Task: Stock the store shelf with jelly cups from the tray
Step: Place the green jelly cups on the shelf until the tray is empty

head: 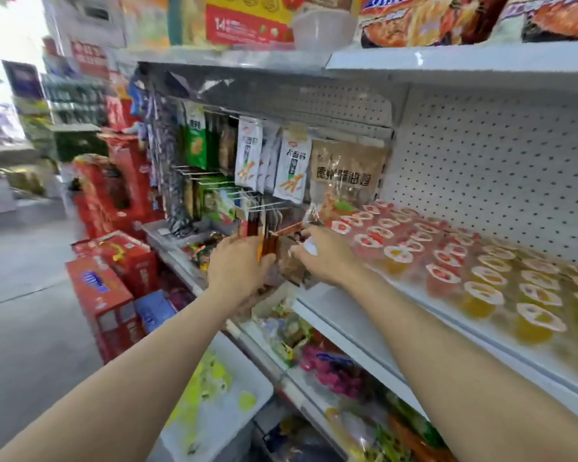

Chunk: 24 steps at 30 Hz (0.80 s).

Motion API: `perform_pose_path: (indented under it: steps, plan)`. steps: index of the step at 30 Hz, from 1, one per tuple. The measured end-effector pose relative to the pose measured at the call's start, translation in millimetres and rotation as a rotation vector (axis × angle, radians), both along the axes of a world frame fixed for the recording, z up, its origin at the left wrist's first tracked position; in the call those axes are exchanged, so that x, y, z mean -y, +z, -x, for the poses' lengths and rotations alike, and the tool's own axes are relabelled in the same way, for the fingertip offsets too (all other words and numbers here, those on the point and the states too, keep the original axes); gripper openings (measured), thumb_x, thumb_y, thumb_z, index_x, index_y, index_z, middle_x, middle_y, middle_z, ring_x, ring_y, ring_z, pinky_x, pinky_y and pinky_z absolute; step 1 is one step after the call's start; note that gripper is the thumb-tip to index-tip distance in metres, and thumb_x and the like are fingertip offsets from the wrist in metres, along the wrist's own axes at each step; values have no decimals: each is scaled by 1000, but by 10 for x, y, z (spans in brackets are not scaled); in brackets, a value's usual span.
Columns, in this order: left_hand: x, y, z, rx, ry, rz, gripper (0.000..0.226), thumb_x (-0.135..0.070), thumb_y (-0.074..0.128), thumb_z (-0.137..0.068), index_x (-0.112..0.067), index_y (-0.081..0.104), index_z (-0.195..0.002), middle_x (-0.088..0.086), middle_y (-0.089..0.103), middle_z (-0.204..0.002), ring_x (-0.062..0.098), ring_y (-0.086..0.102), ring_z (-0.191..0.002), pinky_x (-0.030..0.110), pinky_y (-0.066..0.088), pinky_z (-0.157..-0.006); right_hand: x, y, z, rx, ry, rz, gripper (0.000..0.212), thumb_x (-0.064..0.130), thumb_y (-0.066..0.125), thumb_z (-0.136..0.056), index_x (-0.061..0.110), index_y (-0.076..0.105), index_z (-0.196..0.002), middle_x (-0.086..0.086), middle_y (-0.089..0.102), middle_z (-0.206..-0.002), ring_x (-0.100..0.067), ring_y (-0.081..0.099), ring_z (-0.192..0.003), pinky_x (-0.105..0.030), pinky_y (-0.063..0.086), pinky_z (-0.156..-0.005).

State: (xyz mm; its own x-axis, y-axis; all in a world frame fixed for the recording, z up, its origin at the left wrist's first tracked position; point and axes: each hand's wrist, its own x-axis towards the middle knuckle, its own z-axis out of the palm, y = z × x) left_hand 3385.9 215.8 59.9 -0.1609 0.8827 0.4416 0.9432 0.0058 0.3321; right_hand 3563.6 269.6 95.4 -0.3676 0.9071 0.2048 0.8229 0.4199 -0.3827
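Many red and yellow jelly cups (pixel 461 261) stand in rows on the white shelf (pixel 364 315), filling its right part. Both my hands reach to the shelf's left end. My left hand (pixel 236 268) grips a stack of brown and orange snack packets (pixel 269 240). My right hand (pixel 324 253) is closed around a brownish snack bag (pixel 292 265) beside them, touching the nearest red cups. A white tray (pixel 221 395) with a few yellow-green pieces sits low, beneath my left forearm. Blur hides what the pieces are.
Snack packets (pixel 287 165) hang on pegs above my hands. A perforated back panel (pixel 501 168) rises behind the cups. Lower shelves (pixel 334 368) hold colourful bags. Red boxes (pixel 107 288) are stacked on the aisle floor at the left. An upper shelf (pixel 447 61) carries noodle packs.
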Motion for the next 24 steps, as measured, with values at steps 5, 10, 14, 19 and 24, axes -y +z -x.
perform_pose_path:
  steps: [5,10,14,19,24]
  plan:
    - [-194,-663,707,53,170,174,50,-54,54,-92,-25,58,-132,6,69,-115,31,51,-123,40,47,-92,-443,-682,787,79,139,162,57,53,49,-98,19,46,-143,-4,46,-145,-26,45,-132,-40,44,-103]
    - [-320,-1523,1273,172,307,328,44,-49,60,-91,-19,64,-123,9,68,-118,33,55,-116,37,45,-87,-883,-1663,1469,142,262,299,44,44,53,-98,11,59,-127,-10,59,-129,-32,53,-122,-40,45,-99]
    - [-393,-2359,1575,331,394,508,53,-47,61,-92,-17,56,-135,10,62,-131,32,53,-124,39,44,-97,-1186,-2540,1806,205,294,505,48,46,55,-96,14,56,-132,-12,58,-135,-31,56,-119,-37,48,-91]
    - [-315,-3403,1583,567,489,709,57,-45,60,-94,-17,48,-142,9,59,-136,32,52,-124,40,44,-96,-1386,-3562,1918,329,320,751,55,43,49,-101,10,44,-145,-9,46,-147,-29,46,-132,-35,41,-100]
    - [-235,-4300,1459,745,578,872,60,-47,58,-94,-21,42,-146,12,56,-137,33,53,-123,41,44,-96,-1463,-4540,1852,450,278,924,54,44,49,-100,10,46,-142,-11,48,-146,-30,47,-131,-39,42,-104]
